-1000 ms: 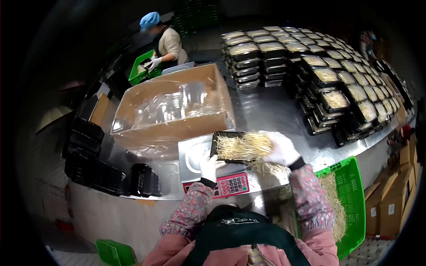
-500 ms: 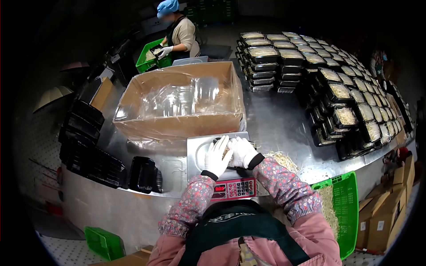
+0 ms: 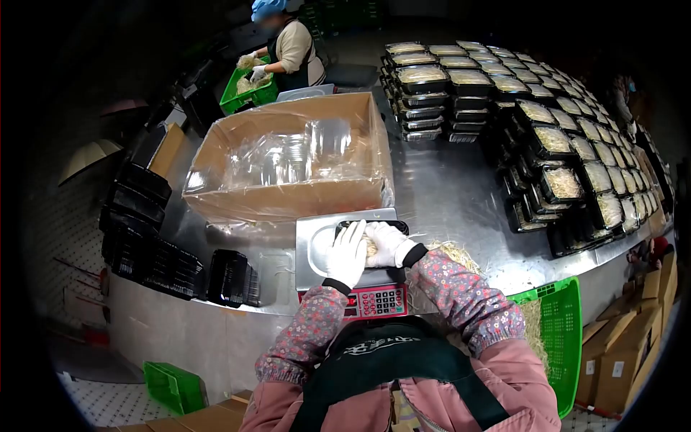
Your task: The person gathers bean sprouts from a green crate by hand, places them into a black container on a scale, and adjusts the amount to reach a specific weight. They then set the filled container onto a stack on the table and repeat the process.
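A black plastic tray (image 3: pixel 399 227) sits on the steel platform of a weighing scale (image 3: pixel 307 248), and pale bean sprouts (image 3: pixel 371 247) show in it between my hands. My left hand (image 3: pixel 348 255), in a white glove, lies over the tray's left side with fingers stretched out flat. From the right, my right hand (image 3: pixel 387 243), also gloved, bends its fingers down against the sprouts. My hands hide most of the tray. The scale's red keypad panel (image 3: pixel 378 302) is below them, its display partly covered by my left cuff.
An open cardboard box (image 3: pixel 288 205) of clear lids stands behind the scale. Filled trays (image 3: pixel 554 140) are stacked at right; empty black trays (image 3: pixel 155 263) at left. Loose sprouts (image 3: pixel 457 253) lie beside the scale. A green crate (image 3: pixel 561 338) holds more. A co-worker (image 3: pixel 291 50) handles sprouts at another crate.
My hands have shifted slightly on the tray, and more of its far rim now shows. The whole view has tilted a little. The co-worker's hands have moved apart over their crate.
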A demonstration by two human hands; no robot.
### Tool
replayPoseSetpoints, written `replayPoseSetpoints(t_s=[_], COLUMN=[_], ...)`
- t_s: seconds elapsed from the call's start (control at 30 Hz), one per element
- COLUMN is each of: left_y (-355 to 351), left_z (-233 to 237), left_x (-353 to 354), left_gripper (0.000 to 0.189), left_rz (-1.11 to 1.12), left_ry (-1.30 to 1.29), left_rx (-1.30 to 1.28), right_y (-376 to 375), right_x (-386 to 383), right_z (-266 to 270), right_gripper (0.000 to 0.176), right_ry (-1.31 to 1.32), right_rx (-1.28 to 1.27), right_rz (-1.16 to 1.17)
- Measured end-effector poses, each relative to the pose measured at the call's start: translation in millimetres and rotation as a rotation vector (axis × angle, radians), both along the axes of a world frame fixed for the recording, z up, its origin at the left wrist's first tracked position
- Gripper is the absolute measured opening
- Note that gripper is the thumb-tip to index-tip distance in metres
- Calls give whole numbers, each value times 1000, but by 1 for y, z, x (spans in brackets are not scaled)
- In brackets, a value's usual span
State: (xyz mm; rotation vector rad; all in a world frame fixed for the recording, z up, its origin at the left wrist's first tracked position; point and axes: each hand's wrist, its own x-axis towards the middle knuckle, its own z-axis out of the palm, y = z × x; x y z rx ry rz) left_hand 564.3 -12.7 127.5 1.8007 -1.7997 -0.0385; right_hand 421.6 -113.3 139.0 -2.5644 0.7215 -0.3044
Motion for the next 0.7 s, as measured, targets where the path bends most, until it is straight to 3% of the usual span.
replayPoseSetpoints(t_s=[0.03,0.07,0.17,0.27,0.3,0.37,0.6,0.7], left_y=[1,1,-1,-7,-8,-7,-4,0], left_z=[0,-8,1,-4,-5,5,-5,-1], left_x=[0,1,-8,-13,-15,-18,-15,-4], left_gripper=[47,48,47,46,46,44,46,46], left_rz=[9,52,128,181,200,203,196,89], left_ry=[68,18,-100,-117,-120,-113,-156,-23], left_rx=[28,1,69,64,71,76,69,-8], right_y=[-3,-1,-21,-27,-22,-13,-23,-30], right_x=[-12,-25,-59,-61,-63,-46,-90,-125], right_z=[16,36,58,44,36,24,59,82], right_gripper=[84,91,77,61,32,16,16,18], right_ry=[5,104,292,475,369,439,312,307], right_rx=[71,-56,-277,-201,-252,-353,-231,-166], right_rz=[10,-17,24,-29,34,-47,-85,-134])
